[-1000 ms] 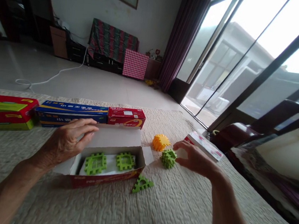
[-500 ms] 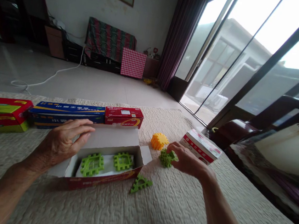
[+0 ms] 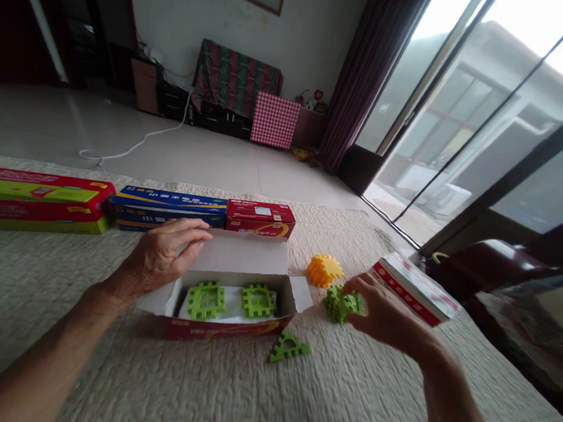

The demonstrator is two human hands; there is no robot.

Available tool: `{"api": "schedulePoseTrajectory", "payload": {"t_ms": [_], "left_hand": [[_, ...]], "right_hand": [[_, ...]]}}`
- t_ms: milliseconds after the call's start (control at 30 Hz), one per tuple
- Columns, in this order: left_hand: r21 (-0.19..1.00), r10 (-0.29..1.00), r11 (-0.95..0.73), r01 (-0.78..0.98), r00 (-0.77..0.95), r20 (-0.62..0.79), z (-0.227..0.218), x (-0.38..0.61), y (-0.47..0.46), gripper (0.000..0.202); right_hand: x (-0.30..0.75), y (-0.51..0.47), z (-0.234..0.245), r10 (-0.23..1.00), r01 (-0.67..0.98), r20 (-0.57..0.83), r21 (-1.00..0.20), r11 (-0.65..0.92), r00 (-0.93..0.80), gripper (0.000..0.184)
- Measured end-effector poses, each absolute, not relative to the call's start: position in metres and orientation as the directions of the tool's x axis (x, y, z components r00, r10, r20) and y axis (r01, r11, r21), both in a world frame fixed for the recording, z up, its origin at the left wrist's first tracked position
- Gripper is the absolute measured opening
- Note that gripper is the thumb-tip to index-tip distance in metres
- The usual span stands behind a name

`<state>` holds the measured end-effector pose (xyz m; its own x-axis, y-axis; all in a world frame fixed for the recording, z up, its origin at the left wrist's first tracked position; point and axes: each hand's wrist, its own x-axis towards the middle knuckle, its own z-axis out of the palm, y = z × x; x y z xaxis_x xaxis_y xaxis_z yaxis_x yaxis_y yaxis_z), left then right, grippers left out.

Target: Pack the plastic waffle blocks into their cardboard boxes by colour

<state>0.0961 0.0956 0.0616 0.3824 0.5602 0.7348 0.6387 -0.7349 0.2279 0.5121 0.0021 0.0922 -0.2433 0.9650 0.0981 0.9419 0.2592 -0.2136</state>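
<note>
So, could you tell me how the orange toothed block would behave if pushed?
The orange toothed plastic block looks rounded, so it may tumble when pushed. Its plastic seems stiff and probably light. The quilted bedspread under it should slow it.

The green plastic block (image 3: 338, 304) is partly hidden by the right hand (image 3: 386, 315); the red carton (image 3: 26, 195) is cut off at the left edge.

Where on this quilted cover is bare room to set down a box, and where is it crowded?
Bare quilt lies left of your left hand, below the long red box, and in front of the open carton. It is crowded around your right hand, among the green block, orange block and white-and-red box.
</note>
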Motion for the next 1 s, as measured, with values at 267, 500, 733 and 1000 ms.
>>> {"api": "schedulePoseTrajectory", "payload": {"t_ms": [267,500,733,1000], "left_hand": [[0.327,0.584,-0.729,0.602,0.298,0.755,0.064,0.101,0.094,0.024],[0.348,0.599,-0.719,0.601,0.282,0.749,0.063,0.101,0.094,0.026],[0.362,0.605,-0.72,0.592,0.28,0.746,0.063,0.101,0.095,0.027],[0.335,0.587,-0.729,0.596,0.293,0.755,0.064,0.102,0.095,0.026]], "right_hand": [[0.406,0.002,0.138,0.838,0.752,0.28,-0.372,0.544,-0.468,0.029],[0.316,0.019,0.126,0.77,0.67,0.206,-0.392,0.631,-0.604,0.03],[0.301,0.027,0.113,0.732,0.648,0.21,-0.351,0.675,-0.648,0.029],[0.355,0.021,0.137,0.783,0.7,0.381,-0.361,0.616,-0.492,0.018]]}}
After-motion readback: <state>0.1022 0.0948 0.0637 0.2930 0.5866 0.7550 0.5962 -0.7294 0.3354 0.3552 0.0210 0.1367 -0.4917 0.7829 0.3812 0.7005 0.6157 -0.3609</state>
